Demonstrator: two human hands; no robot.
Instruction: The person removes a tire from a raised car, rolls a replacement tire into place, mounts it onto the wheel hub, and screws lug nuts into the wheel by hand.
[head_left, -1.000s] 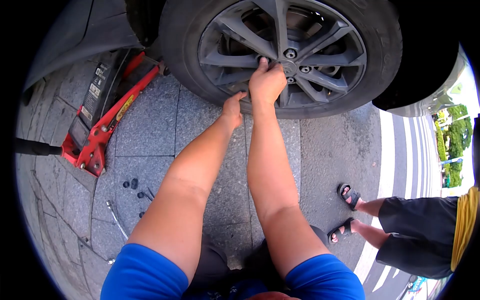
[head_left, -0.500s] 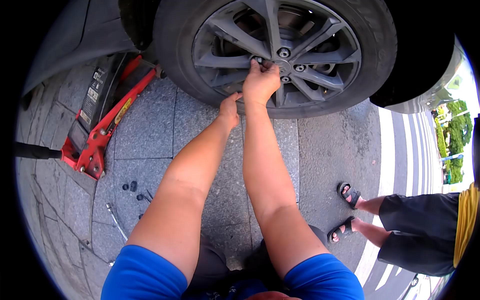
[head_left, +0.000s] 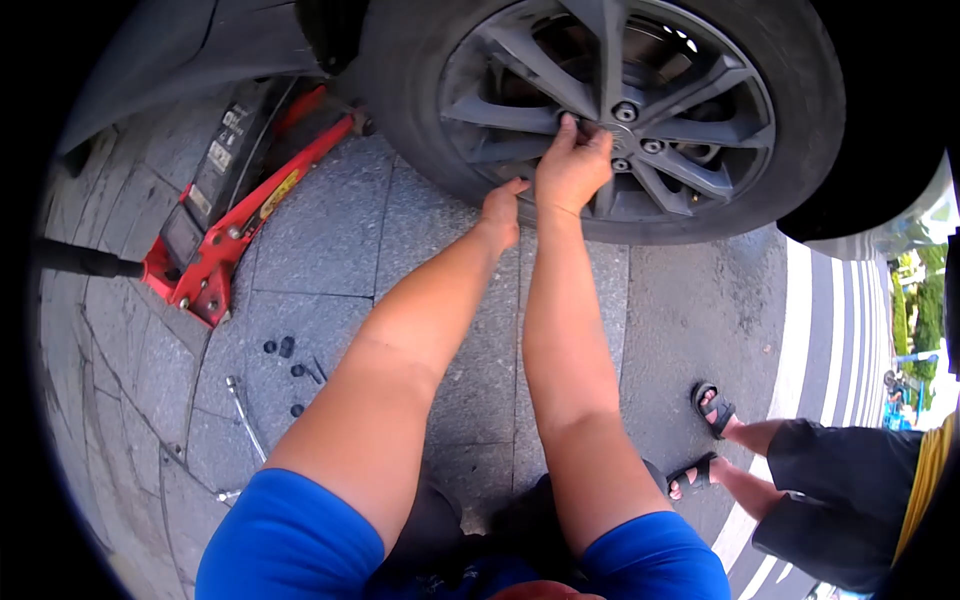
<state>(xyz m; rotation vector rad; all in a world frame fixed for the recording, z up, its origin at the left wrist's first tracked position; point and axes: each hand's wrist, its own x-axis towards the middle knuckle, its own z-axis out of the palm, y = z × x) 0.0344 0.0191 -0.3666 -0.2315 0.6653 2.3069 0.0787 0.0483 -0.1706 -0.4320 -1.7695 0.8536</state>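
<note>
A car wheel (head_left: 690, 130) with grey spokes and a dark tyre fills the upper middle. Its lug nuts (head_left: 625, 112) show around the hub. My right hand (head_left: 573, 168) is at the hub's left side, thumb and fingers bent together at a lug position; what they pinch is too small to make out. Lower and to the left, my left hand (head_left: 503, 208) is by the tyre's lower edge, its thumb or finger pointing toward the rim. Most of its fingers are hidden, and I see nothing in it.
A red floor jack (head_left: 215, 250) with a dark handle (head_left: 90, 260) stands at the left. Small black caps (head_left: 287, 346) and a metal wrench (head_left: 244, 420) lie on the paving. At the right stands a person in sandals and dark shorts (head_left: 835, 455).
The view has shifted, so the wheel, the jack and both arms appear further right. My right hand keeps its place at the left of the hub, with its fingers slightly changed.
</note>
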